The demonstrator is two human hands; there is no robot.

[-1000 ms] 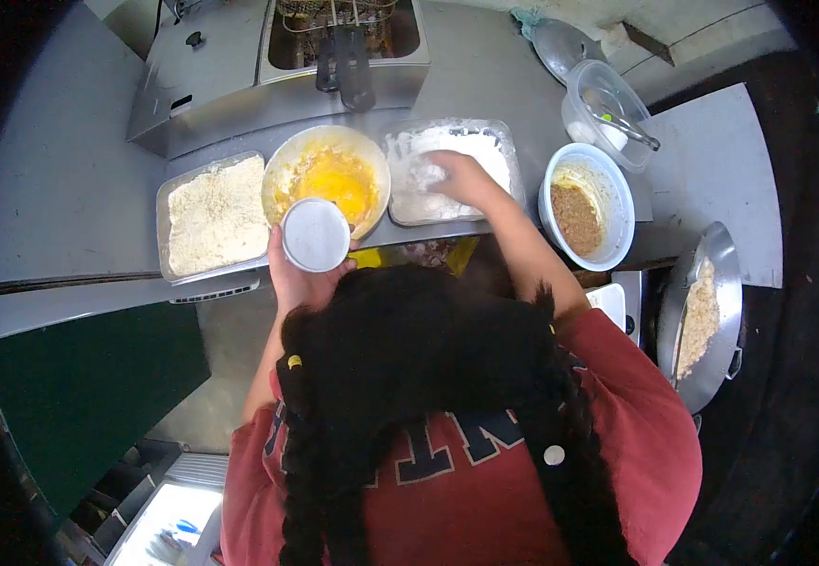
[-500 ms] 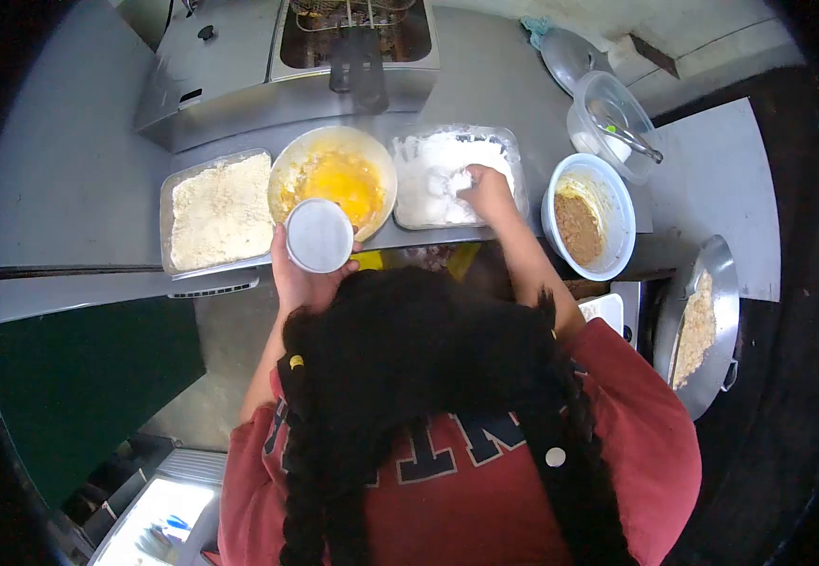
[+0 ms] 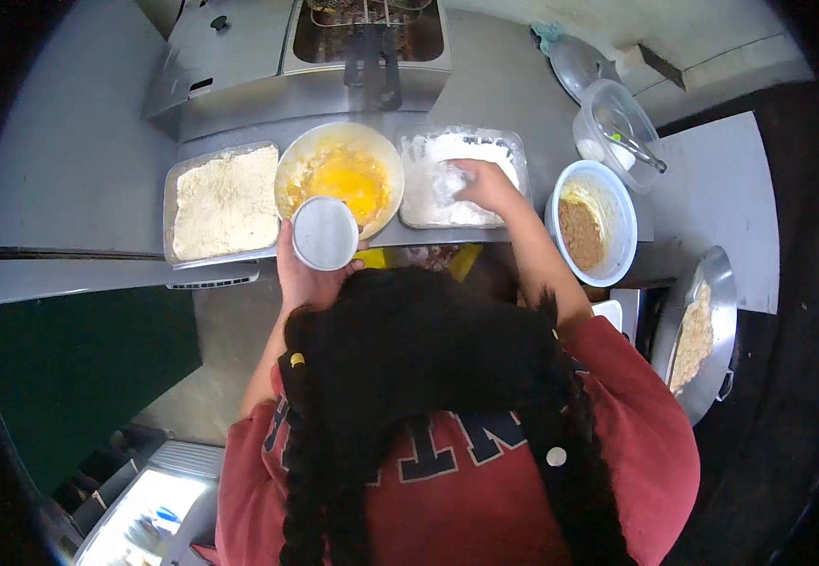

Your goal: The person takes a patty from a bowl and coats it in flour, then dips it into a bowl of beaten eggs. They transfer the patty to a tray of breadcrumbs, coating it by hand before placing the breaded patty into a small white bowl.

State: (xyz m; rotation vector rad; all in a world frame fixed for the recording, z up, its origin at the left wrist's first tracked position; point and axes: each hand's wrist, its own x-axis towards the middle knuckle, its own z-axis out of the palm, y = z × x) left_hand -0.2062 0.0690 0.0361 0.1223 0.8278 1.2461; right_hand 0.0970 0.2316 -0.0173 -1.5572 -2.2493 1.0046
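My left hand [image 3: 310, 278] holds a round, pale, shallow dish [image 3: 325, 233] over the front edge of a white bowl [image 3: 392, 160] of yellow egg-like mixture [image 3: 345, 179]. My right hand [image 3: 485, 184] is in a clear tray [image 3: 525, 160] of white powder [image 3: 419, 193], its fingers curled against a powder-coated lump [image 3: 445, 184]. The fingertips are partly lost in the powder. Left of the bowl sits a metal tray [image 3: 170, 212] of cream-coloured crumbs [image 3: 225, 203].
A fryer [image 3: 362, 85] with dark basket handles stands behind the bowls. On the right are a white tub [image 3: 628, 231] with brown paste, a clear bowl [image 3: 587, 123] with a metal utensil, a large metal pan [image 3: 707, 382] of crumbs, and a metal lid [image 3: 570, 61].
My right hand has shifted slightly left within the powder tray, and its fingers are now over the lump. The camera view has moved a little. The dish remains in my left hand.
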